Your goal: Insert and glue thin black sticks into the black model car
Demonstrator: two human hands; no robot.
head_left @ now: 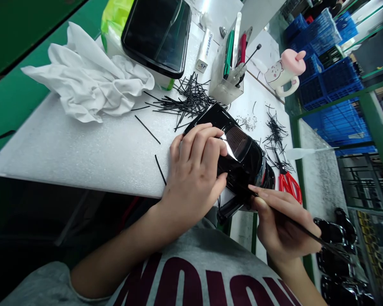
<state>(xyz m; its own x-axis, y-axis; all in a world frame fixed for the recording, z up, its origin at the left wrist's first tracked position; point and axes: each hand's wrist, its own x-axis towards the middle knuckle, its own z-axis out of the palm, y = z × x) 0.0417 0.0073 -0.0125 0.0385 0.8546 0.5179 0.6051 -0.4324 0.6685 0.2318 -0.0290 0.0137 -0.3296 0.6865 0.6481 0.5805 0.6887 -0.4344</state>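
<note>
A grey short-sleeved T-shirt (198,272) fills the view at 6 o'clock, with large maroon letters (191,284) across the chest, cut off too much to read. Its left sleeve (41,287) ends in a plain hem at 7 o'clock. The forearms are bare, and so are the left hand (194,174) and right hand (284,225) — no coverings, fingernails just past the fingertips.

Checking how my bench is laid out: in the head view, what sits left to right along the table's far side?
Crumpled white cloth, loose black strips, clear pen holder, pink-lidded mug.
</note>
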